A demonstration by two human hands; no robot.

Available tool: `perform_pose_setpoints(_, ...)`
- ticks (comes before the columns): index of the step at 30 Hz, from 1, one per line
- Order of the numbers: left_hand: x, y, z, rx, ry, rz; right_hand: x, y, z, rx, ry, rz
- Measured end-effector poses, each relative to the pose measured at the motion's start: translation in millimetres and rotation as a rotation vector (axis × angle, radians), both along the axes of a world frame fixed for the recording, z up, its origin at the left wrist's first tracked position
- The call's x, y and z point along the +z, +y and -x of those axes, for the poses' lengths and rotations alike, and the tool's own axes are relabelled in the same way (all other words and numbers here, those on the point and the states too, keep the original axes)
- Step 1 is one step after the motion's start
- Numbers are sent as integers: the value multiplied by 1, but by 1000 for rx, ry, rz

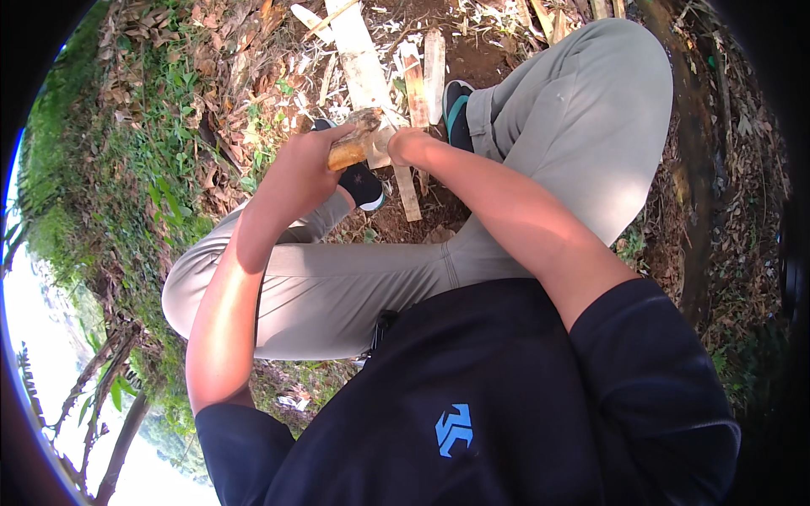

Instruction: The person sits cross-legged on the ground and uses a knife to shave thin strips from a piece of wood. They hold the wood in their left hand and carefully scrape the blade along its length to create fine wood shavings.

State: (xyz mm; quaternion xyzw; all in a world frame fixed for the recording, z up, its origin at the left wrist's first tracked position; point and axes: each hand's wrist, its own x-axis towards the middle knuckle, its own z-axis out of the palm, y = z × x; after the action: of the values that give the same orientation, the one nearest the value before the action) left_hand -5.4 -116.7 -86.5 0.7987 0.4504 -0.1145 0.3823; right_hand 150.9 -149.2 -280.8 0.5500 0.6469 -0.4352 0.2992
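Note:
Between my knees, my left hand [305, 164] is closed on a short piece of wood [348, 153], yellowish with darker brown bark-like patches at its far end. Just right of it, my right hand [408, 146] is closed, its fingers mostly hidden behind the wrist. Whatever it grips, if anything, I cannot make out. A long pale plank [359, 63] lies on the ground beyond both hands, its near end passing behind them. Right of this plank lie a narrow reddish-brown strip [413, 80] and a greyish slat [434, 72].
My feet in dark flip-flops [457, 114] rest on either side of the wood pieces. Pale shavings [405, 18] and dry leaves cover the soil. Green plants [169, 93] grow at the left, and a dark log-like length [692, 169] runs along the right.

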Motion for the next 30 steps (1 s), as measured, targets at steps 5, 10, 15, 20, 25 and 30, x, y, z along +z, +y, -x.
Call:
perform_pose_setpoints(5, 1, 3, -6, -9, 18, 20, -26, 1, 17, -300, -104, 46)
perform_pose_setpoints(10, 4, 2, -5, 17, -23, 11, -49, -2, 28, -368, -107, 53)
perform_pose_setpoints(15, 3, -1, -11, 14, 4, 15, -57, 6, 43, -594, -273, 51)
perform_pose_setpoints(20, 7, -1, -13, -23, -21, 1, -32, -6, 20, -720, -24, 29)
perform_pose_setpoints(25, 3, -11, -9, -61, 7, -10, -33, -11, 13, -570, -26, -19)
perform_pose_setpoints(30, -2, -4, 0, 14, -107, -4, -48, -7, -12, -348, 23, 25)
